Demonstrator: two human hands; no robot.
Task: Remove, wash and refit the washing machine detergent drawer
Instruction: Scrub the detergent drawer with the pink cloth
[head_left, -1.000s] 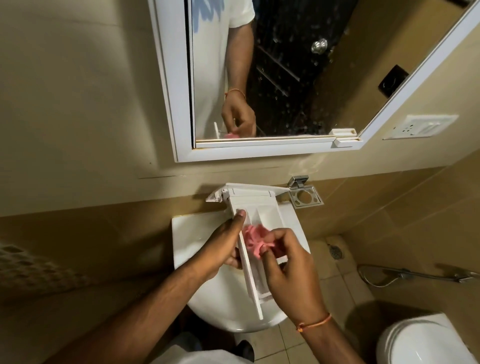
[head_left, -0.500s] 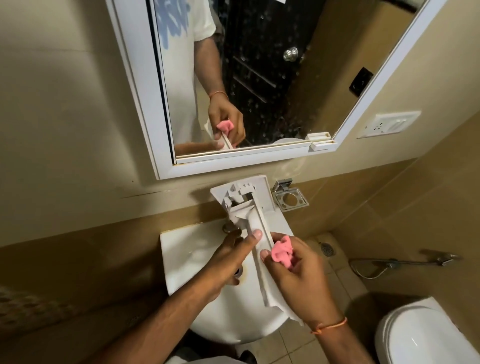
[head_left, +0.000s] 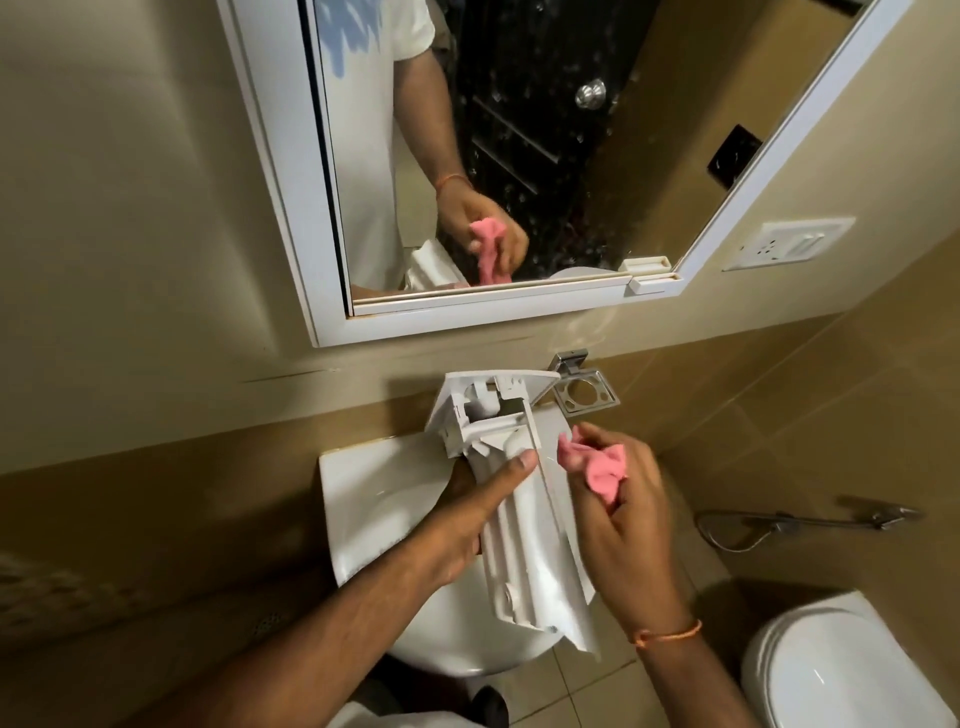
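Note:
The white plastic detergent drawer (head_left: 524, 540) is held over the white wash basin (head_left: 363, 488), turned so its underside and ribbed side face me, front panel away from me near the wall. My left hand (head_left: 467, 519) grips the drawer from the left, thumb laid across its upper side. My right hand (head_left: 618, 514) is just right of the drawer and holds a crumpled pink cloth (head_left: 602, 465) in its fingers, clear of the plastic.
A white-framed mirror (head_left: 498, 156) hangs above the basin and reflects my arm and the cloth. A chrome holder (head_left: 584, 392) is fixed to the wall behind the drawer. A toilet (head_left: 852, 665) stands at lower right, a hose sprayer (head_left: 800, 522) on the right wall.
The drawer has been turned over from compartments-up to underside-up. My right hand lifted the pink cloth out of the drawer and moved it to the right.

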